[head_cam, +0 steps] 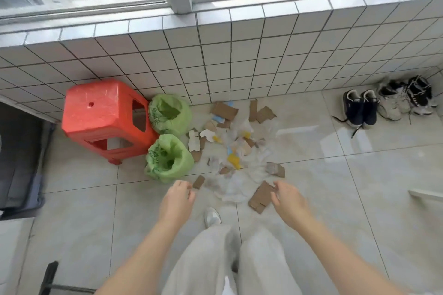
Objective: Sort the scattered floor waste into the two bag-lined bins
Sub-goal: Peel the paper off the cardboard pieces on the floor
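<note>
Two bins lined with green bags stand side by side on the floor: the far bin (169, 114) near the wall and the near bin (169, 158) in front of it. Scattered waste (233, 143) lies to their right: brown cardboard pieces, clear plastic film, white paper and yellow scraps. A small cardboard piece (198, 182) lies just right of my left hand (176, 200). A larger cardboard piece (260, 197) lies beside my right hand (286, 201). Both hands hover above the floor with loosely curled fingers and hold nothing.
A red plastic stool (103, 116) stands left of the bins against the tiled wall (239, 55). Several shoes (383, 104) sit at the far right by the wall. My own legs and one shoe (212, 217) are below the hands.
</note>
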